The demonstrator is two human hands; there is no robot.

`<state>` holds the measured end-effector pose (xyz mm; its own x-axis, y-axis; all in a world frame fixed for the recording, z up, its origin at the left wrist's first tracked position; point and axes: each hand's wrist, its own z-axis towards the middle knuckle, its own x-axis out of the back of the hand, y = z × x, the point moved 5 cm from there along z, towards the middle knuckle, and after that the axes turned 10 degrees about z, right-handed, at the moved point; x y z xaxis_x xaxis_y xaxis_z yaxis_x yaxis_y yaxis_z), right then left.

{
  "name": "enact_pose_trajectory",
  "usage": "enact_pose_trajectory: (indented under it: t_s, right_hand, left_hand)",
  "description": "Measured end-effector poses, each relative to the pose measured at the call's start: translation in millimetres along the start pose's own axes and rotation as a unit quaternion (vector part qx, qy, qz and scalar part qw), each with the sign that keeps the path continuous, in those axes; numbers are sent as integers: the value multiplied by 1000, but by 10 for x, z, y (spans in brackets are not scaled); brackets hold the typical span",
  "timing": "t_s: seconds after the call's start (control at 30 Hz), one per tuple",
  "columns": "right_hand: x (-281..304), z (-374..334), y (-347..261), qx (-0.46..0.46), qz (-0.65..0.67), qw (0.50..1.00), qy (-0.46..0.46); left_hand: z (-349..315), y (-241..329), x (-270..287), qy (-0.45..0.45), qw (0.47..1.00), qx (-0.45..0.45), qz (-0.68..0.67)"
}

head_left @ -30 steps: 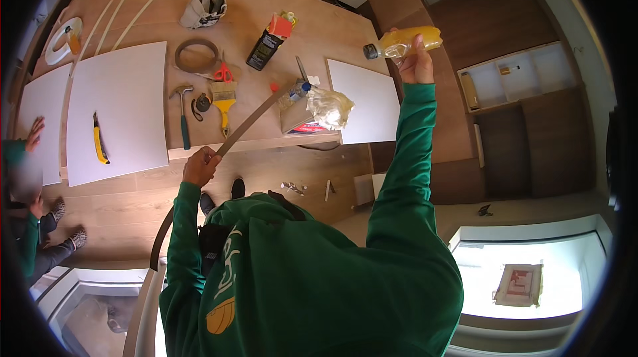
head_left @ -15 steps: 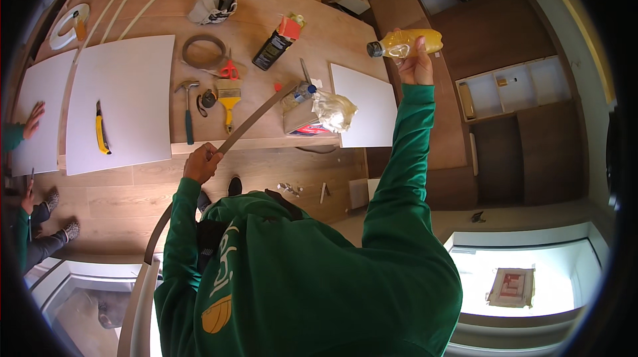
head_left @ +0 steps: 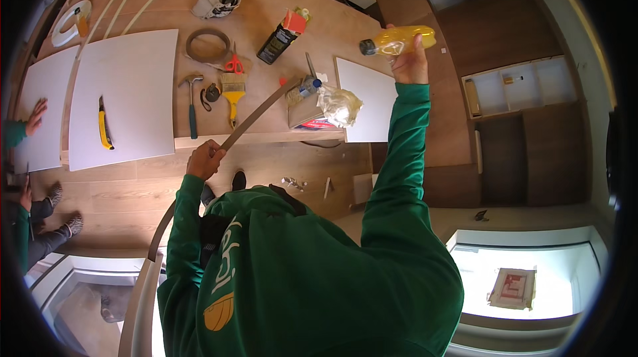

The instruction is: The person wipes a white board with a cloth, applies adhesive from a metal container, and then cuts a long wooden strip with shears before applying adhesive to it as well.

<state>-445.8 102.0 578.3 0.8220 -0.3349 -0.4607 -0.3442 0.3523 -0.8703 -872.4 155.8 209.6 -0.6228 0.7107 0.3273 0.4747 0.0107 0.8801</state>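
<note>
My left hand (head_left: pixel 205 160) is closed round a long brown edging strip (head_left: pixel 258 114) at the table's front edge. One end of the strip reaches up over the table to a cardboard box (head_left: pixel 302 116); the other curves down beside my forearm. Raised at the right, my right hand (head_left: pixel 411 65) grips a clear bottle (head_left: pixel 402 41) with yellow liquid and a dark cap. It lies tilted nearly flat, its cap toward the left. On the box rest a blue-capped bottle (head_left: pixel 306 87) and a crumpled clear plastic bag (head_left: pixel 340 106).
A hammer (head_left: pixel 192 108), a paintbrush (head_left: pixel 232 98), red-handled scissors (head_left: pixel 234 63), a strip roll (head_left: pixel 207 45) and a black can (head_left: pixel 282 37) are on the table. White panels (head_left: pixel 126 98) lie left and right, a yellow utility knife (head_left: pixel 104 124) on one. A co-worker's hand (head_left: pixel 38 116) rests at far left.
My right hand has shifted slightly left with the yellow bottle. My left hand keeps its hold on the strip, and the view has moved a little.
</note>
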Motion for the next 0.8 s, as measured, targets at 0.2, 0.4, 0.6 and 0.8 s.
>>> enact_pose_trajectory:
  t_s: [0.2,0.4,0.6,0.8]
  right_hand:
    - [12,-202,204,17,-65,997,35]
    - [115,-256,267,2,-4,1000,29]
    - [123,-331,538,0,-29,999,43]
    - [238,-327,819,-22,21,997,67]
  left_hand:
    - [-60,11,-41,-16,1000,19,4]
    - [-86,-53,-122,-26,999,21,9]
    - [-94,-113,-146,-13,1000,10,9]
    - [-86,-264,-160,-2,999,32,35]
